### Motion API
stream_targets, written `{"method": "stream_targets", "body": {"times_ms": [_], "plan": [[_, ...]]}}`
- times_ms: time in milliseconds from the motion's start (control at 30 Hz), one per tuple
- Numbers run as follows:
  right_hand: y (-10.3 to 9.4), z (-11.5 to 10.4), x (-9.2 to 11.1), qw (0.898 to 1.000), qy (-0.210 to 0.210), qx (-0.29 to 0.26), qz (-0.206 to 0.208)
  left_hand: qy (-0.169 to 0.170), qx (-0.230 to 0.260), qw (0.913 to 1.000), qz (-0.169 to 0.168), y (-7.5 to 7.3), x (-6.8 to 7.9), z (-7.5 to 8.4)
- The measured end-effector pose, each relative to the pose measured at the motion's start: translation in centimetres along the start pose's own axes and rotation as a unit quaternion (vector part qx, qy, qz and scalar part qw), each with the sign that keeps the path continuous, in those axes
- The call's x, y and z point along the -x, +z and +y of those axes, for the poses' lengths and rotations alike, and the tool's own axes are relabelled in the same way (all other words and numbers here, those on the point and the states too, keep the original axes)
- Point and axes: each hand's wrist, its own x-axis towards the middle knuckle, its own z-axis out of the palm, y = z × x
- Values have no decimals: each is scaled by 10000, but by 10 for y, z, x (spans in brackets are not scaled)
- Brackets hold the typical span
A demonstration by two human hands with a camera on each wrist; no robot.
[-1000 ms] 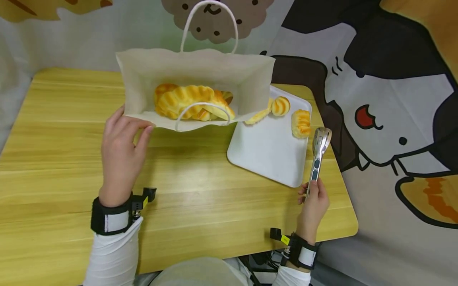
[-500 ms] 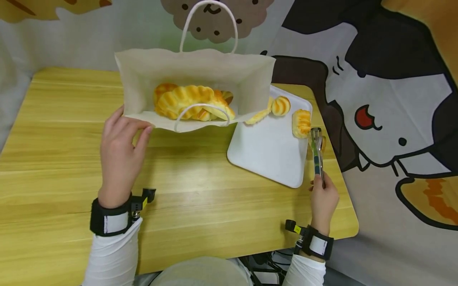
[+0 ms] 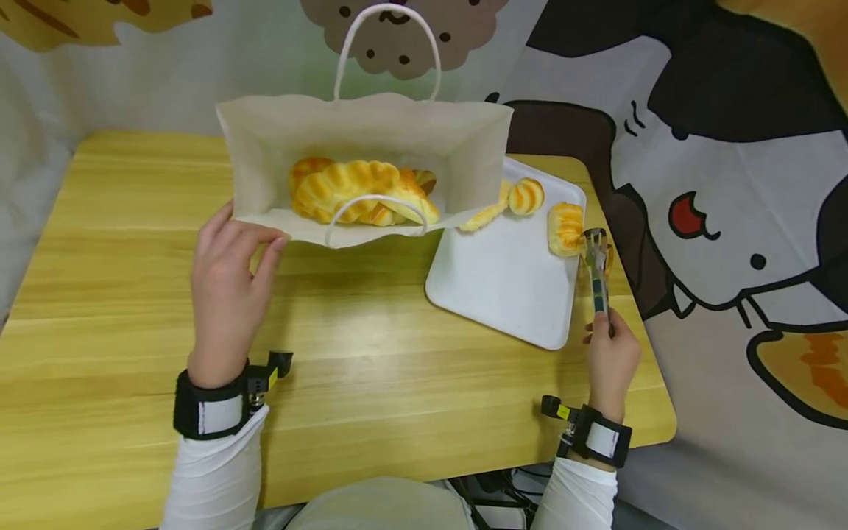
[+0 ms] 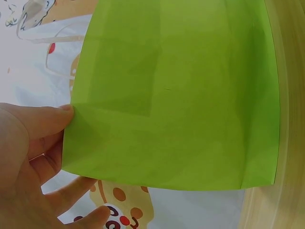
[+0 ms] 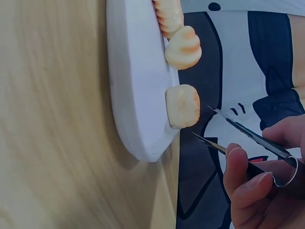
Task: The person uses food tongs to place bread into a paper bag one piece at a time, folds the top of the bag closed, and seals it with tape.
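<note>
My left hand (image 3: 228, 302) pinches the near left corner of a paper bag's rim between thumb and fingers. The paper bag (image 3: 371, 125) stands with its mouth open, pale inside; its outside (image 4: 171, 100) is green in the left wrist view. Several golden breads (image 3: 351, 184) lie in it. Metal tongs (image 3: 598, 276) are in my right hand (image 3: 612, 361), held by thumb and fingers. Their tips are parted and close to a ridged rectangular bread (image 3: 565, 230) at the tray's right edge; in the right wrist view a gap separates the tongs (image 5: 252, 136) from this bread (image 5: 183, 106).
The white tray (image 3: 503, 287) sits at the table's right side, its far left part behind the bag. It also bears a round swirled bun (image 3: 526, 196) and a long bread (image 3: 485, 217), partly hidden. A cartoon-printed cloth (image 3: 715, 221) borders the wooden table (image 3: 371, 412).
My right hand has moved right and slightly forward, turning the tongs edge-on, their arms spread beside the rectangular bread. My left hand keeps its pinch on the bag. The view has shifted slightly.
</note>
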Motion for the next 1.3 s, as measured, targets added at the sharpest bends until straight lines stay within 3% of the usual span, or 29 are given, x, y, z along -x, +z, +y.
{"method": "stream_targets", "body": {"times_ms": [167,433,867,1033,1300], "plan": [[-4,-5,-14,9997,-53,161,-203,-24,-39,10000,-77,0,0,1],[-9,-14,-39,9965,-689,437,-161,-19,-56,9999,-107,-2,0,3],[-15,-16,-40,9894,-801,1001,-678,-19,-21,10000,-40,-1,0,1],[-21,-22,-45,9834,-1163,1146,-790,-45,2,10000,5,-1,1,1],[-36,-23,-56,9687,-1499,1476,-1320,-22,-50,10000,-52,0,2,1]]}}
